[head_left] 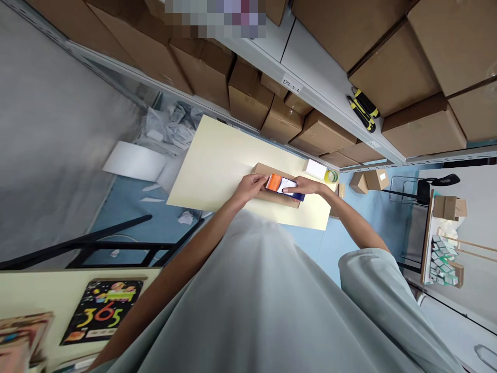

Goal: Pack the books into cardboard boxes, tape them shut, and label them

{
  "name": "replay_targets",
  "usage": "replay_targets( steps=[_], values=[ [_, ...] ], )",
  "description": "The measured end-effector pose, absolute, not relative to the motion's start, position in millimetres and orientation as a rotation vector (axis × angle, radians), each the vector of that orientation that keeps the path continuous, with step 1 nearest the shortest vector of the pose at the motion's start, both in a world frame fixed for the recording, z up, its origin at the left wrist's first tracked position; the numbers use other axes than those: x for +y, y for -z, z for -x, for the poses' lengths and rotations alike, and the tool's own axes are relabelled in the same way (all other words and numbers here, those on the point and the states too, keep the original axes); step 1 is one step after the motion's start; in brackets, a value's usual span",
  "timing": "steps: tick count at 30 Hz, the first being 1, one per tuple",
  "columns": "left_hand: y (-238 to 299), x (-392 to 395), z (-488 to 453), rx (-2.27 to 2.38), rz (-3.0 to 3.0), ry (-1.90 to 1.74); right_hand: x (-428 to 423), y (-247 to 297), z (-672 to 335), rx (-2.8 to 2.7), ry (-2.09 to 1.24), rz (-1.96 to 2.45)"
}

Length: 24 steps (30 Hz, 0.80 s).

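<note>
Over a flat brown box point(277, 199), in the middle of the view, is a small box point(282, 184). It is orange at one end, white in the middle and dark blue at the other end. The left hand point(252, 184) grips the orange end, with its fingers curled on it. The right hand point(309, 185) grips the dark blue end, with its fingers bent over the top. Both hands are closed on the small box. I cannot tell if it rests on the flat brown box or is held just above it.

The flat brown box lies on a pale yellow counter point(217, 160), near its right end. Just beside it, at the corner of the counter, is a little white box point(315, 168). Next to that is a yellowish roll of tape point(331, 176).

Past the counter stands a grey shelf point(326, 77) full of big brown cartons point(396, 72). Two yellow and black tools point(364, 110) lie on the shelf, close to the cartons.

Left of the counter, crumpled white bags point(171, 127) lie in a heap. To the right stands a black chair point(423, 189), with two little brown boxes point(368, 180) near it on the blue floor. Low on the left lies a dark book point(101, 310) with "365" on its cover.
</note>
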<state>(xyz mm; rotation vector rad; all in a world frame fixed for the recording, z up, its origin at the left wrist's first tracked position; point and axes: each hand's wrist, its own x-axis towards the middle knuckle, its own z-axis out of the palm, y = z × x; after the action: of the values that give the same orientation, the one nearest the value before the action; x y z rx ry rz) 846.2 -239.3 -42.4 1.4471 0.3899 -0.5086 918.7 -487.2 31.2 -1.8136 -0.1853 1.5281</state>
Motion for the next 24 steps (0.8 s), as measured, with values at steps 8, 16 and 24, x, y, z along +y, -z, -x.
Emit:
replay_targets(
  steps=[8, 16, 24],
  values=[
    [38, -235, -846, 0.345, -1.387, 0.638, -490, -33, -918, -0.197, -1.543, 1.793],
    [39, -232, -847, 0.363, -1.371, 0.656, -487, -40, -916, -0.210, -1.523, 1.831],
    [44, -231, -847, 0.400, -1.255, 0.697, -485, -46, -915, -0.235, -1.459, 1.915]
  ],
)
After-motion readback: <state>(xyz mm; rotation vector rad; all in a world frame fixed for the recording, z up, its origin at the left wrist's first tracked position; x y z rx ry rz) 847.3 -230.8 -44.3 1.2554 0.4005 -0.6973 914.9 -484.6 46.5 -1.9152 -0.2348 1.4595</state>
